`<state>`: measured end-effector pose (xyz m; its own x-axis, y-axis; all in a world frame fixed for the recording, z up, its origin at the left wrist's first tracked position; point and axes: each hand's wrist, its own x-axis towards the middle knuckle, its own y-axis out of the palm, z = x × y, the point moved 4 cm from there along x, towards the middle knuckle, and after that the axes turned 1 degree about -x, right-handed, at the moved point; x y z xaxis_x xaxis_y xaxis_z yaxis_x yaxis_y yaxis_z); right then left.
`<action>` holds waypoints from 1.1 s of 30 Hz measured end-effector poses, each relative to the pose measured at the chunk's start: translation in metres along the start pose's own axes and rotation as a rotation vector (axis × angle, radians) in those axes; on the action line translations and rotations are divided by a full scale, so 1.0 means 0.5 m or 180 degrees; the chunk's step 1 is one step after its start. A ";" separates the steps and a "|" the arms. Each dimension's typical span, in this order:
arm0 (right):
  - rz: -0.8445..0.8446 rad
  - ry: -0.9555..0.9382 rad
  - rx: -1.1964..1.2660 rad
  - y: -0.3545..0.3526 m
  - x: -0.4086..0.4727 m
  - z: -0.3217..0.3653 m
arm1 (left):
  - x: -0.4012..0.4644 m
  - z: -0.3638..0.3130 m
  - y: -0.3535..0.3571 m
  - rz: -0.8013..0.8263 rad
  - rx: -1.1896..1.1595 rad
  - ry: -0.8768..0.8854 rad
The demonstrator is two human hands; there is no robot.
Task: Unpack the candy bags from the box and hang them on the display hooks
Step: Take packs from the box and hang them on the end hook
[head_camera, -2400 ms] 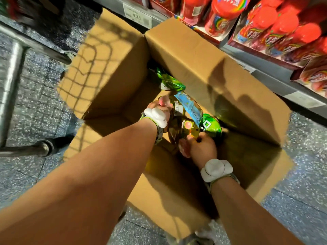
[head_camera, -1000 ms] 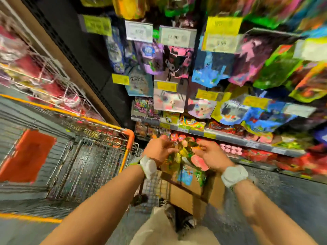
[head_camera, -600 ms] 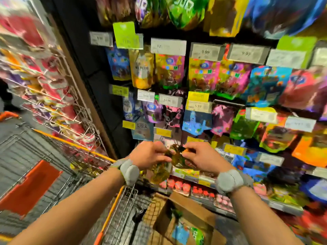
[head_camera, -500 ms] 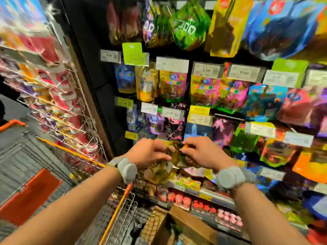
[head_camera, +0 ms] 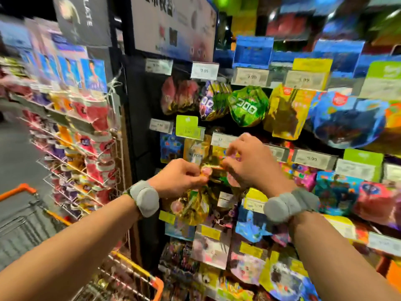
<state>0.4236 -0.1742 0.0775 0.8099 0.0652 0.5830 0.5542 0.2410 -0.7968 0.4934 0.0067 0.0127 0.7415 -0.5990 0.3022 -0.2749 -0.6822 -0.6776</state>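
Gold-and-green foil candy bags (head_camera: 195, 205) hang in a bunch from the left hand (head_camera: 178, 179), its fingers clenched on their tops, while the right hand (head_camera: 249, 166) just beside it pinches the header of one bag, in front of the display's middle rows near its left edge. None of this bunch seems hooked yet, so hanging remains; the box is out of view.

Lighting: bright store light from overhead; dark panel (head_camera: 141, 101) behind the hooks stays unlit. Glare: sheen on the green foil bag (head_camera: 247, 106). Blur: heavy motion smear across the frame, worst at the right and left edges; price tags unreadable. Distortion: wide-angle bending at the margins.
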 end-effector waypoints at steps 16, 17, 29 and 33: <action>-0.0126 0.1093 0.3369 0.078 -0.029 0.026 | 0.049 -0.074 -0.019 -0.0127 -0.0186 0.0537; -0.0111 0.1091 0.3506 0.078 -0.032 0.027 | 0.051 -0.075 -0.021 -0.0103 -0.0180 0.0530; -0.0619 0.1774 0.3654 0.104 -0.028 0.013 | 0.026 -0.081 -0.035 -0.0042 -0.0202 0.0452; -0.0896 0.1899 0.3311 0.101 -0.014 0.000 | 0.005 -0.050 -0.062 -0.0101 -0.0168 0.0225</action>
<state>0.4459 -0.1624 0.0331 0.7994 -0.5004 0.3325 0.5276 0.8494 0.0098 0.4885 0.0158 0.0513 0.7058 -0.6036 0.3709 -0.2853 -0.7214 -0.6311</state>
